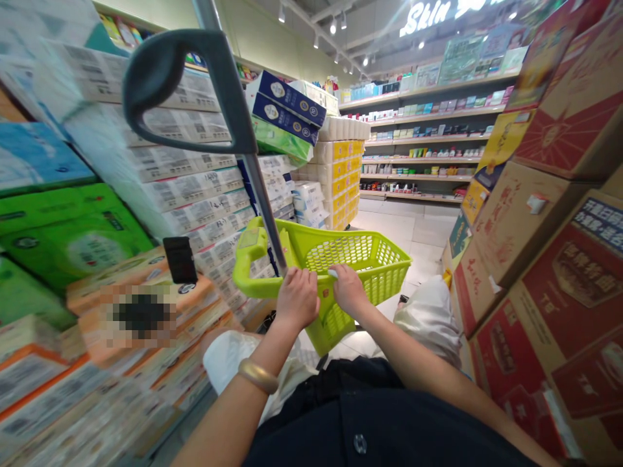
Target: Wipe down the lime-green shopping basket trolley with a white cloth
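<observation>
A lime-green shopping basket (374,285) with perforated walls stands in front of my knees. Its long grey pull handle (241,97) rises up and to the left. My left hand (298,299), below a gold bangle (257,376), is closed over the basket's near rim. Just to its right, my right hand (348,288) is closed at the same rim, with a small white piece (333,273) showing at its fingertips; I cannot make out what kind of thing it is. The visible part of the basket's inside shows no goods.
Stacked paper packs (204,194) and orange packs (195,305) crowd the left, a black stand (180,259) on top. Red and brown cartons (516,220) wall the right side. Shelves of small goods (423,133) stand at the back, beyond a tiled floor (403,224).
</observation>
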`<state>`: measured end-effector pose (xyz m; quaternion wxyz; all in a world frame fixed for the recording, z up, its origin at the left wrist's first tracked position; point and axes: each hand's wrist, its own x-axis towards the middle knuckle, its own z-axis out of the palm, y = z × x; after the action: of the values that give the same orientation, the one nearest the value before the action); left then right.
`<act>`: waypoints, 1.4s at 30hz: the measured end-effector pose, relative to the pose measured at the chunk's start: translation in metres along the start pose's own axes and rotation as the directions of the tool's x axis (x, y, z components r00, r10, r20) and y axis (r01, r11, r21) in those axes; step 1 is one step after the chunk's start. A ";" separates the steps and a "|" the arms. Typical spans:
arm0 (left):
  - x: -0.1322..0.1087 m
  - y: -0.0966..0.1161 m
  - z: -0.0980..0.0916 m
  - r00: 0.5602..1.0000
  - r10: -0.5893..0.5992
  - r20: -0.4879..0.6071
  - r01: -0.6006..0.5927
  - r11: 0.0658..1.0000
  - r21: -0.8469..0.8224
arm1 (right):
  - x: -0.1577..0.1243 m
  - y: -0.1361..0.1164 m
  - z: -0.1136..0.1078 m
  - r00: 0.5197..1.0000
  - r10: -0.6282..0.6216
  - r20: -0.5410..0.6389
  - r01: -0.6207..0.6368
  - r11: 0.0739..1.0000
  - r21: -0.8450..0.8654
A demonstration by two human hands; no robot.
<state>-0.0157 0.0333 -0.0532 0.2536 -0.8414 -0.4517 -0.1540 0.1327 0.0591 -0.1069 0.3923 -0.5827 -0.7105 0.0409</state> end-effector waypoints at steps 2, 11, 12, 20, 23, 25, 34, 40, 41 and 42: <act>0.000 0.000 0.000 1.000 -0.007 -0.001 0.007 1.000 -0.017 | -0.001 -0.009 0.003 0.999 -0.048 0.003 0.048 0.999 0.015; -0.002 0.001 0.000 1.000 -0.002 0.007 0.002 1.000 -0.015 | -0.004 0.001 -0.007 1.000 -0.024 0.003 0.024 0.998 -0.062; -0.002 0.001 0.000 1.000 0.000 0.007 0.000 1.000 -0.010 | -0.004 0.000 -0.007 1.000 -0.007 0.009 0.008 0.997 -0.071; -0.003 0.002 -0.003 1.000 0.001 -0.021 -0.001 1.000 0.002 | -0.005 -0.025 0.004 0.992 -0.121 -0.023 0.120 0.992 -0.024; -0.003 0.002 -0.004 1.000 0.006 -0.007 -0.006 1.000 0.008 | -0.007 -0.009 -0.001 0.996 -0.092 -0.012 0.091 0.995 -0.042; -0.003 0.003 -0.004 1.000 0.003 -0.002 -0.003 1.000 0.003 | -0.007 0.001 -0.004 1.000 -0.028 -0.003 0.028 0.996 -0.081; -0.003 0.005 -0.003 1.000 -0.013 -0.022 0.012 1.000 -0.026 | -0.011 -0.021 -0.001 0.996 -0.088 -0.024 0.084 0.990 -0.116; -0.003 0.006 -0.004 1.000 -0.013 -0.010 0.013 1.000 -0.001 | -0.010 0.009 -0.005 0.998 0.039 -0.052 -0.047 0.986 -0.157; -0.003 0.007 -0.004 1.000 -0.015 -0.010 0.015 1.000 -0.005 | -0.009 0.011 -0.005 0.997 0.054 -0.051 -0.061 0.984 -0.167; -0.003 0.007 -0.003 1.000 -0.017 -0.011 0.017 1.000 -0.009 | -0.008 0.009 -0.003 0.998 0.054 -0.044 -0.061 0.983 -0.171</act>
<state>-0.0113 0.0263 -0.0538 0.2509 -0.8379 -0.4567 -0.1626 0.1422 0.0541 -0.1132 0.3530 -0.6353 -0.6865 -0.0211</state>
